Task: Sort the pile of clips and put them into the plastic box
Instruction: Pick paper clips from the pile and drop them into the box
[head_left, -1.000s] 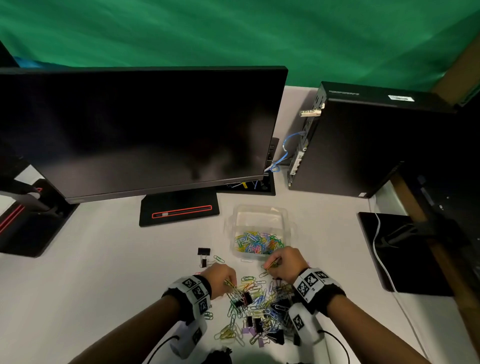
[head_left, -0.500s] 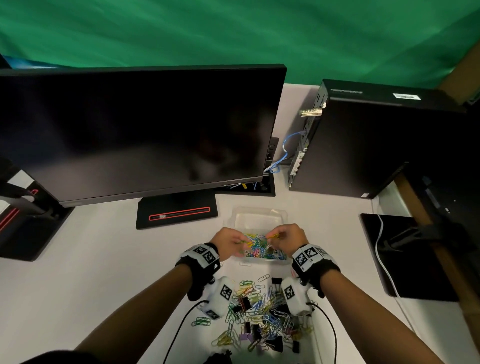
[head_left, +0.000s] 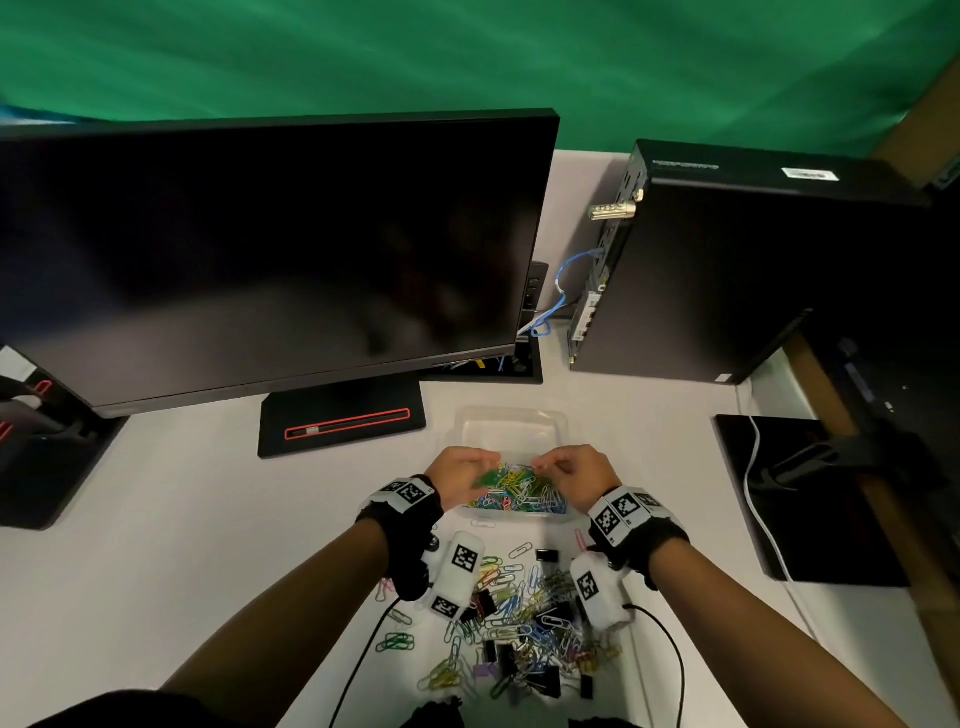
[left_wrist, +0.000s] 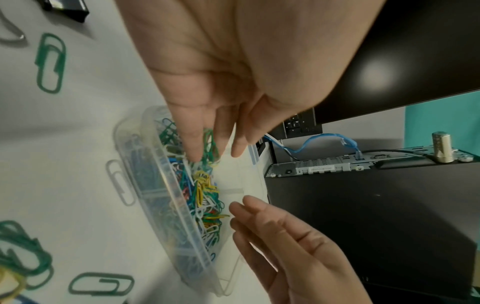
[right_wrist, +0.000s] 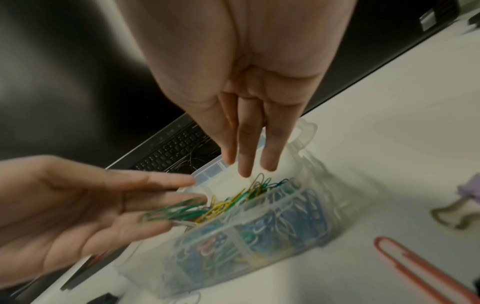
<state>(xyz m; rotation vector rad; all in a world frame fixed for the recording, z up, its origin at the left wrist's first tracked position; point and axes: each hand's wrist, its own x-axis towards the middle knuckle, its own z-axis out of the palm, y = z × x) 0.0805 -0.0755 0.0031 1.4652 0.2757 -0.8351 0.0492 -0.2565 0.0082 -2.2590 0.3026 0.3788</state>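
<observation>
A clear plastic box sits on the white table with coloured paper clips heaped in its near compartments. Both hands hover over it. My left hand has straight fingers, and a bunch of green clips is slipping off them into the box. My right hand points its fingers straight down, with a yellowish clip just below them. The mixed pile of paper clips and binder clips lies nearer me, between my wrists.
A large dark monitor on a black base stands behind the box, with a black computer tower at the back right. A black pad with a white cable lies right. Loose green clips lie left of the pile.
Both hands rose from the pile and moved forward over the box. The fingers that pinched clips have straightened, and the clips are dropping into the box.
</observation>
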